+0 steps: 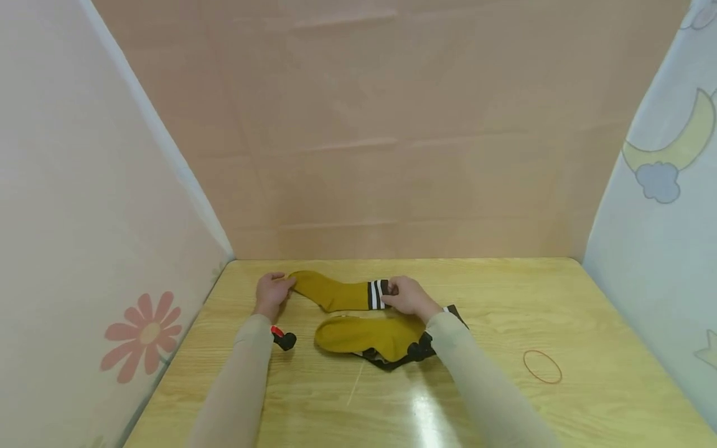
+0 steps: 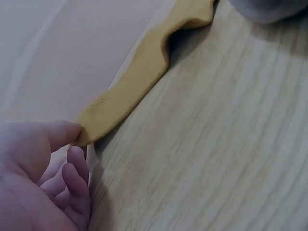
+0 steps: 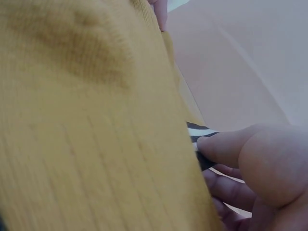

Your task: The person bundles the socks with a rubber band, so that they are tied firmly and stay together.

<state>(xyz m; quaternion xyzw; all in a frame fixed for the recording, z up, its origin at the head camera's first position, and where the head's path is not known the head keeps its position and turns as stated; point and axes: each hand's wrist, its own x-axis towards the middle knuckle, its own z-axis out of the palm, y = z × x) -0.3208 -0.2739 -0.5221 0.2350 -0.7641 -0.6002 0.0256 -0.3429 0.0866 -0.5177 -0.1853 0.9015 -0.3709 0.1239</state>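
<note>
A mustard sock (image 1: 342,294) with a black-and-white striped cuff lies stretched sideways near the table's back. My left hand (image 1: 272,291) pinches its toe end between thumb and fingers; the left wrist view shows this hand (image 2: 43,173) at the toe (image 2: 94,122). At the cuff, my right hand (image 1: 411,295) grips the striped edge, as this hand (image 3: 264,173) also does in the right wrist view. Closer to me lies a second mustard sock (image 1: 364,335), with dark fabric along its lower edge, partly hidden by my right forearm. Ribbed mustard fabric (image 3: 96,134) fills much of the right wrist view.
A thin red-brown loop (image 1: 542,366), like a rubber band, lies on the wooden table (image 1: 605,348) at right. A small black-and-red object (image 1: 285,340) shows beside my left wrist. A tan back wall (image 1: 392,155) and patterned side walls enclose the table.
</note>
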